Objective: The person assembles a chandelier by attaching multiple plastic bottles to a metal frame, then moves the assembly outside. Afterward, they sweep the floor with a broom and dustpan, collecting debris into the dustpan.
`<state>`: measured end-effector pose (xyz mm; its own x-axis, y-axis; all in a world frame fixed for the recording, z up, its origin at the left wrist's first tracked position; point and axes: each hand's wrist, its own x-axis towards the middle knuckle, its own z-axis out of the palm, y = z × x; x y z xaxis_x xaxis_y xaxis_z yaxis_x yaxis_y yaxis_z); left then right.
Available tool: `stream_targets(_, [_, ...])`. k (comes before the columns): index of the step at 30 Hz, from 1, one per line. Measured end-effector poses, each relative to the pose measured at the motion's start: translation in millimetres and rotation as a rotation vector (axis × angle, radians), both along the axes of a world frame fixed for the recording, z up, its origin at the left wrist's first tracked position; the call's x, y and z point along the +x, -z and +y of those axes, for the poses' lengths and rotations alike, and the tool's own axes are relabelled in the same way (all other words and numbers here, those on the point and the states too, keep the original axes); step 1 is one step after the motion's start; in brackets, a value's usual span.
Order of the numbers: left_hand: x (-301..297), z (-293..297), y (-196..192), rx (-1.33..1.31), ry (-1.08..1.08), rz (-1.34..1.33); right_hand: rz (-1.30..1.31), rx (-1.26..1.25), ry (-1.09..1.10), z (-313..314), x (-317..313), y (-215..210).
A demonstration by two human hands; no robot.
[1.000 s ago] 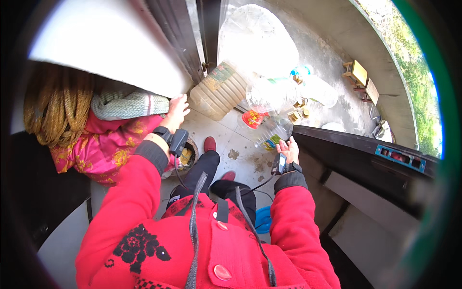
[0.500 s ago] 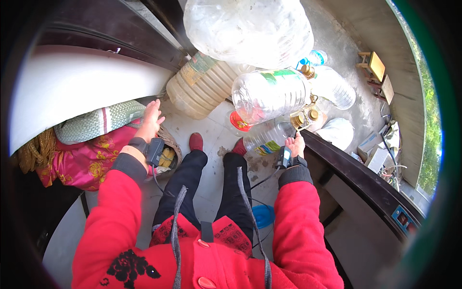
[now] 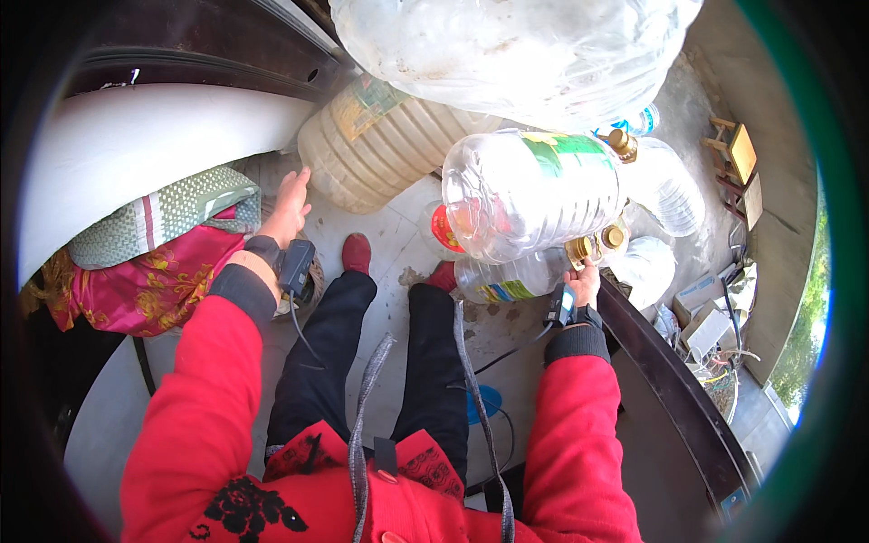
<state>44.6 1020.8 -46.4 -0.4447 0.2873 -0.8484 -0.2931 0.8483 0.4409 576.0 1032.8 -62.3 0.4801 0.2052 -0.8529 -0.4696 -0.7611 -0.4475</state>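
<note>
Clear plastic jugs with gold caps (image 3: pixel 534 195) hang just above your right hand (image 3: pixel 584 282), fingers clamped round their necks, long axes running leftward, while your left hand (image 3: pixel 288 206) spreads open near the yellowish ribbed jug (image 3: pixel 380 149).

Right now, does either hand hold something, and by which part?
The right hand grips a clear plastic bottle at its neck, by the gold cap. The left hand is open and holds nothing; it reaches toward the big yellowish jug.
</note>
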Motion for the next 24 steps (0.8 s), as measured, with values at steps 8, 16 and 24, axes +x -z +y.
stream_targets(8, [-0.4,2.1,42.9,-0.022,-0.012,-0.070,-0.016,-0.011,0.158,25.6,-26.1,-24.6])
stream_targets(16, [-3.1,8.6,36.2,0.066,-0.154,-0.257,0.065,0.216,0.035,74.8,-53.6,-54.9])
stream_targets(24, [33.0,48.7,-15.0,0.308,-0.143,-0.477,0.135,0.461,0.165,153.6,-44.8,-125.8])
